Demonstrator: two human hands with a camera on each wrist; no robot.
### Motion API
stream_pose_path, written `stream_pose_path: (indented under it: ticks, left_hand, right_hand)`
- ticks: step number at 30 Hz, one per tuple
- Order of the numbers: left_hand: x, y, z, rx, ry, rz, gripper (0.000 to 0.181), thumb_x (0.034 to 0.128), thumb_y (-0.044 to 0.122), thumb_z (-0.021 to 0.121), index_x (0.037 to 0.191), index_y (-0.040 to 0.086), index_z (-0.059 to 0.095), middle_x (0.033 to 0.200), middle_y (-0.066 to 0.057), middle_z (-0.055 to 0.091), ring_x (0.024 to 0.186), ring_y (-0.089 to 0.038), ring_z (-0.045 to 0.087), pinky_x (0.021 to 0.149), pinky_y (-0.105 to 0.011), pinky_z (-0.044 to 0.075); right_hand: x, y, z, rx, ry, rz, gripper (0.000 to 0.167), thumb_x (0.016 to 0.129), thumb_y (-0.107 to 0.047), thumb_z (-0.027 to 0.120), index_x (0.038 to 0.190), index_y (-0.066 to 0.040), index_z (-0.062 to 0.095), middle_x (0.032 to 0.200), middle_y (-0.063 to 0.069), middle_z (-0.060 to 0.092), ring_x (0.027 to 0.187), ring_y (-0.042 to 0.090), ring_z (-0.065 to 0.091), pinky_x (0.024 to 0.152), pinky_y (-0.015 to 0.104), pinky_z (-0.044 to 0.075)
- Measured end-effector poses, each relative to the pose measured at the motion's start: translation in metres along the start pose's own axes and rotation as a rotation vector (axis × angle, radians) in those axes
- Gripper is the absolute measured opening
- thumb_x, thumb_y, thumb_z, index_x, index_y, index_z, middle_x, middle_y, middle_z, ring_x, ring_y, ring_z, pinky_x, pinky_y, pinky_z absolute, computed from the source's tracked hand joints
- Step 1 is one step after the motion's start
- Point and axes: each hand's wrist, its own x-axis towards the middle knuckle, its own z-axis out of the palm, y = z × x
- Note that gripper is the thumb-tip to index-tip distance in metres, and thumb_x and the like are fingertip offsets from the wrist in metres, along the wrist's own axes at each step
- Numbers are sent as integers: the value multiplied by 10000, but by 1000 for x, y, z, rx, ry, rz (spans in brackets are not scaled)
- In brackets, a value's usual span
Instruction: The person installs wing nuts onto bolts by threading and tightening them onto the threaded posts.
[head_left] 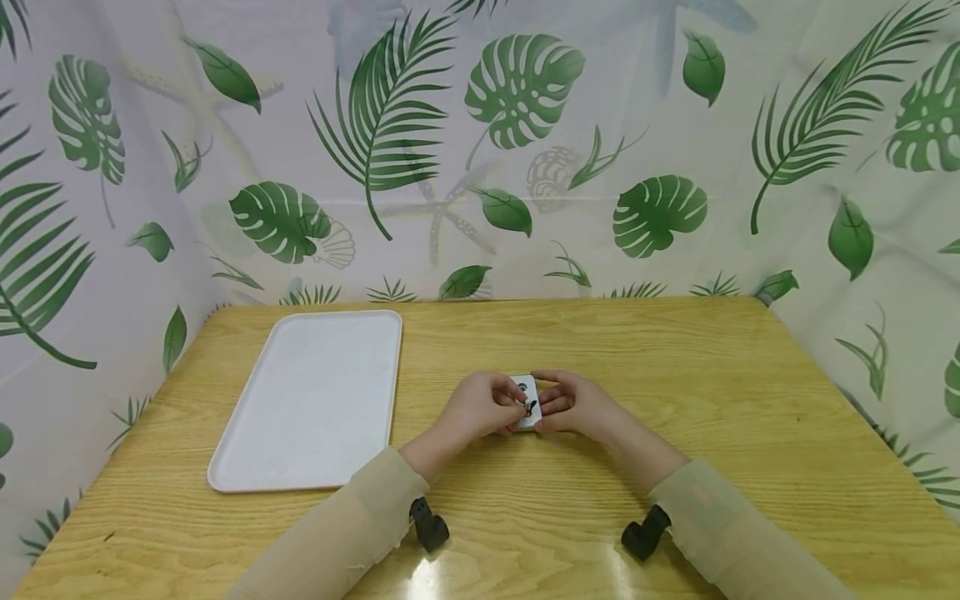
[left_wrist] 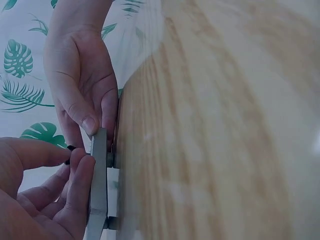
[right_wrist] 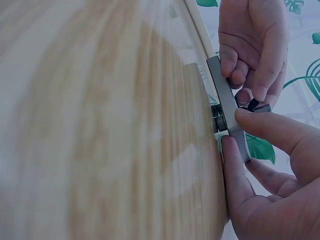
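Note:
A small white rectangular plate (head_left: 532, 390) lies between my two hands near the middle of the table, with a round hole or ring at its far end. Seen edge-on in the right wrist view, the plate (right_wrist: 223, 92) has short dark feet beneath it. My left hand (head_left: 477, 406) pinches a small black and metal piece (head_left: 529, 407) over its upper face. That piece looks ridged, like a thread or spring, in the right wrist view; its exact kind is unclear. My right hand (head_left: 583, 407) grips the plate's right side, thumb at the upper edge, a finger by the underside.
A white tray (head_left: 315, 400) rests at the left on the wooden table (head_left: 675, 358). Patterned leaf cloth (head_left: 570, 167) hangs behind and along both sides. A black wrist mount (head_left: 430, 527) sits on the left sleeve, another (head_left: 646, 533) on the right.

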Motion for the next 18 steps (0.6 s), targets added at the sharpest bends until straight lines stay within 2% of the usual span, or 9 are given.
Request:
stream_pose_path:
  ticks: [11,18]
  left_hand:
    - [1,-1,3,-42,48,-22,55,1010,20,679,1014,-32,664,819,-150,725,644,-126,691,640,-306,654]
    - [2,0,4,-63,31,-43,205,1083,136,608,1057,-36,717,886,-157,744,646,-98,660,649,-280,648]
  right_hand:
    - [-3,-3,0,49,-8,22,853,915,62,780,1642,-14,341,1345,243,590,1086,198,644,841,241,605]
    - [-4,-4,0,37,-10,14,853,917,56,778,1642,-6,334,1343,248,588,1114,230,648,848,251,607]
